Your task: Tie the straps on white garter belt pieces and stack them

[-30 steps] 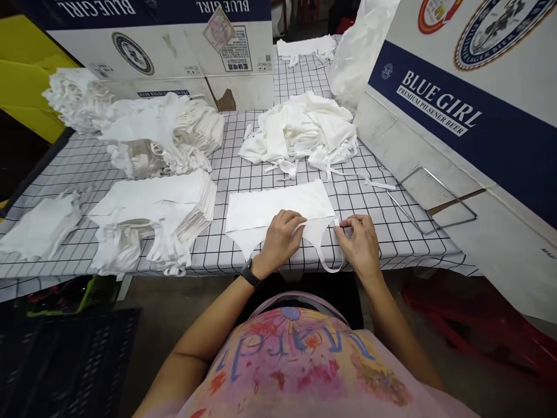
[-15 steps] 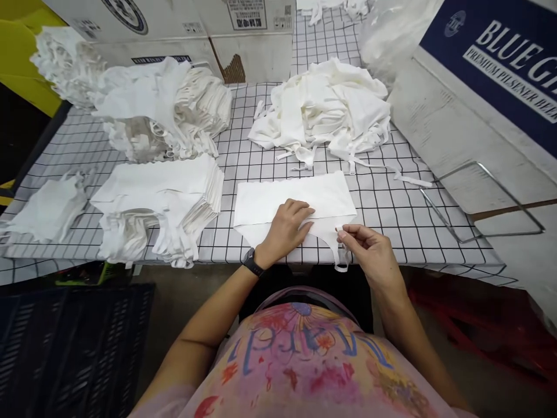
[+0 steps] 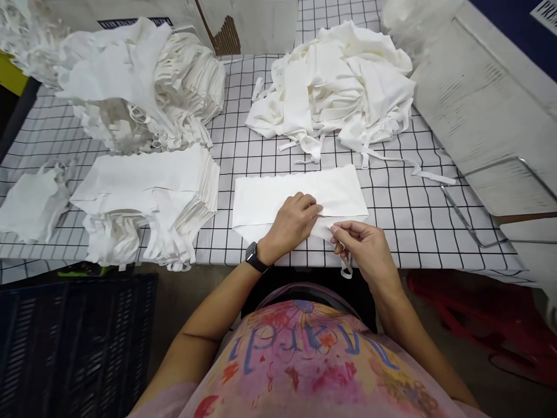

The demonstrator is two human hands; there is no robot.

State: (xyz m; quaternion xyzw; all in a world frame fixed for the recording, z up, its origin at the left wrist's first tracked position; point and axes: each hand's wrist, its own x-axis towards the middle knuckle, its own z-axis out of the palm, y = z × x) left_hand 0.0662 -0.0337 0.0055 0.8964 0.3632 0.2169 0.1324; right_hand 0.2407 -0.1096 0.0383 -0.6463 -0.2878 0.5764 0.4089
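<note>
A folded white strappy top (image 3: 300, 188) lies flat near the front edge of the table. My left hand (image 3: 293, 226), with a black watch at the wrist, rests across its lower middle. The fingers are curled, with thumb and fingertips closed on the cloth by the fold line. At the top's lower right edge, my right hand (image 3: 363, 247) pinches the fabric between thumb and forefinger. A thin white strap (image 3: 346, 268) dangles below that hand, over the table edge. To the left sits a neat stack of folded white tops (image 3: 143, 180).
A loose heap of white tops (image 3: 343, 87) lies behind the work. Piled white garments (image 3: 126, 81) stand back left, a smaller pile (image 3: 35, 203) far left. A bent metal wire frame (image 3: 465, 217) leans by a cardboard box (image 3: 474, 98). Below left is a dark crate (image 3: 73, 331).
My right hand has moved slightly left and up, from the strap to the top's lower edge. My left fingertips have drawn together on the cloth. The view has tilted down and closer.
</note>
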